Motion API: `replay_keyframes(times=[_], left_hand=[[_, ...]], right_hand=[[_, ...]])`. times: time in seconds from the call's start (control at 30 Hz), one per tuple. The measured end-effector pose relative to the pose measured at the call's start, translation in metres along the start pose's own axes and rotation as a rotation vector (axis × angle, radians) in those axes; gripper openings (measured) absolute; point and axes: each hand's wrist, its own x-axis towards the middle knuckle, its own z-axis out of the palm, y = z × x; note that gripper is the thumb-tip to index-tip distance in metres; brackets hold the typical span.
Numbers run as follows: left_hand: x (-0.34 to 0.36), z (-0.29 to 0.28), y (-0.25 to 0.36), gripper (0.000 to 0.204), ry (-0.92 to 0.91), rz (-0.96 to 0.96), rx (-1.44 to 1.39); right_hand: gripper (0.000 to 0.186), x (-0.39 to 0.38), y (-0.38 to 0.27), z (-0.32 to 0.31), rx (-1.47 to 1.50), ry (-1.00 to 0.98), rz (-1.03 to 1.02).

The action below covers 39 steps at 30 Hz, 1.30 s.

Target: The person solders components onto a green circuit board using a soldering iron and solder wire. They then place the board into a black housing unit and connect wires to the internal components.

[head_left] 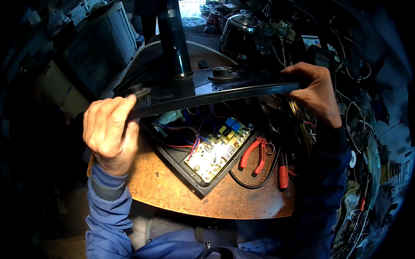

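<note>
A glossy black panel (206,100) is held tilted up by its two ends, near edge toward me. My left hand (109,130) grips its left end, thumb below and fingers on top. At the right end, my right hand (317,91) has the panel between thumb and fingers. Round dark knob-like parts, one of them a raised ring (222,72), sit on the panel's top face. Under it lies an open black housing (174,169) with a lit circuit board (217,149) and red and blue wires. The panel hides the housing's far part.
Red-handled pliers (249,154), a red-handled screwdriver (283,173) and a black cable (246,187) lie right of the housing on the worn wooden table (150,186). A dark cylinder (175,44) rises behind the panel. Beyond are a glass-lidded kettle (243,30) and tangled cables at right.
</note>
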Motion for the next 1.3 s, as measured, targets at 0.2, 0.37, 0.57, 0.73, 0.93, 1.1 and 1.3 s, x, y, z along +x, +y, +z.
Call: replay_keyframes(times=[0.2, 0.37, 0.57, 0.73, 0.93, 1.1, 1.3], left_hand=[[-0.007, 0.005, -0.007, 0.03, 0.045, -0.081, 0.056], [-0.013, 0.015, -0.016, 0.041, 0.104, -0.203, 0.039], [-0.02, 0.018, -0.02, 0.038, 0.115, -0.217, 0.031], [-0.024, 0.018, -0.018, 0.039, 0.097, -0.202, 0.013], [-0.029, 0.015, -0.016, 0.035, 0.054, -0.232, 0.031], [-0.032, 0.014, -0.016, 0.041, 0.046, -0.266, 0.019], [-0.033, 0.015, -0.016, 0.053, 0.059, -0.279, 0.035]], right_hand=[[0.055, 0.003, 0.006, 0.001, 0.16, 0.037, 0.006], [0.038, 0.01, 0.007, -0.004, 0.005, -0.039, 0.176], [0.013, 0.003, 0.038, 0.015, 0.037, 0.067, 0.201], [0.01, 0.011, 0.062, 0.029, -0.042, -0.058, 0.287], [0.032, 0.007, 0.073, 0.042, -0.204, -0.16, -0.1], [0.034, 0.005, 0.084, 0.048, -0.295, -0.187, -0.155], [0.034, 0.01, 0.093, 0.067, -0.49, -0.034, -0.548]])
